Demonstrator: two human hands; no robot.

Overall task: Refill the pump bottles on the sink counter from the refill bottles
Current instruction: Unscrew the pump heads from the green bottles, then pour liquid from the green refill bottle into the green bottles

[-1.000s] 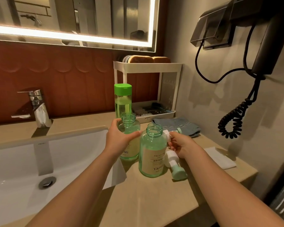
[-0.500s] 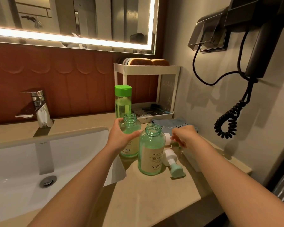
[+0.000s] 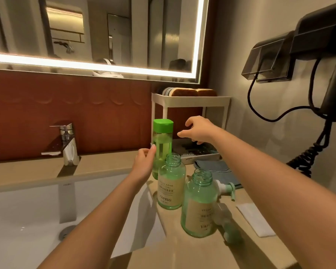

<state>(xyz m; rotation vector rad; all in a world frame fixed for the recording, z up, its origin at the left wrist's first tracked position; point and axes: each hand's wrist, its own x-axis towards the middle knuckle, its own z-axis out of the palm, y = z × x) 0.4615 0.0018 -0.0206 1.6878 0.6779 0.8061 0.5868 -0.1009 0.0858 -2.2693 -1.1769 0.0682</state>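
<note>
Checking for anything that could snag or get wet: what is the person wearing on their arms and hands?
The left forearm and right forearm are bare to the frame edge, with no sleeves. The left hand and right hand show no gloves, rings, watch or bracelet.

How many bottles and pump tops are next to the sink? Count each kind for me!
Open pump bottles: 2
Refill bottle with green cap: 1
Loose pump tops: 2
Total: 5
</note>
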